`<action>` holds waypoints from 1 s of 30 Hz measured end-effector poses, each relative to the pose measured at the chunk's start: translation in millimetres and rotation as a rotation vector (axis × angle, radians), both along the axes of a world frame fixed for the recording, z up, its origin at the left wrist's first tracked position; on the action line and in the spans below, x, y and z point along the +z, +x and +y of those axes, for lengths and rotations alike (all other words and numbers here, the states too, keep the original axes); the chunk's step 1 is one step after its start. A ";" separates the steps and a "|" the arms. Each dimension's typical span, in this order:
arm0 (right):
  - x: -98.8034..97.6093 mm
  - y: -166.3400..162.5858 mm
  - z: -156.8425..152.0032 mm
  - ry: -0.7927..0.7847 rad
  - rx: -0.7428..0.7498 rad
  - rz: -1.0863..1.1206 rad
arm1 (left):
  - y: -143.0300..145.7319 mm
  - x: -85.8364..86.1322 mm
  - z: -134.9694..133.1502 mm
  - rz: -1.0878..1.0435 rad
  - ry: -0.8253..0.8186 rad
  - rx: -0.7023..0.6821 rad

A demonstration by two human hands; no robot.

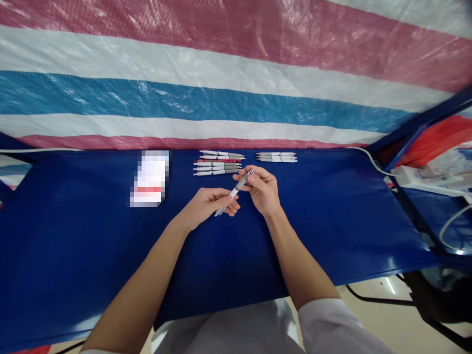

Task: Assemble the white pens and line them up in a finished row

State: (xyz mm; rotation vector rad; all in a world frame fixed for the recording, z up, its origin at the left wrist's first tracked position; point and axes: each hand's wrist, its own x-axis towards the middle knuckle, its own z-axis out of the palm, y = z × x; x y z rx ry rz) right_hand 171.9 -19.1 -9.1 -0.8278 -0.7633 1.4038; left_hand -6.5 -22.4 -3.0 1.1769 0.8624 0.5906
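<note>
Both my hands hold one white and grey pen above the middle of the blue table. My left hand is closed round the pen's lower, white end. My right hand pinches the upper, grey end with its fingertips. The pen slants up to the right. Just behind my hands lies a row of several similar pens, one of them red. A smaller group of three pens lies further right near the table's back edge.
A blurred white card or box lies on the table to the left of the pens. A striped red, white and blue tarpaulin hangs behind the table. At the right, a white power strip with cables sits on another surface.
</note>
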 end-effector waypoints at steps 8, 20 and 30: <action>-5.8 -1.1 2.7 -0.010 -0.003 0.005 | 2.1 -0.3 0.1 0.084 0.113 0.025; -5.0 -7.1 3.6 -0.019 -0.179 -0.024 | 6.9 -10.0 0.1 0.293 0.395 0.210; -6.5 -1.3 0.4 0.048 0.024 0.110 | 4.8 2.0 -1.6 -0.028 -0.006 0.041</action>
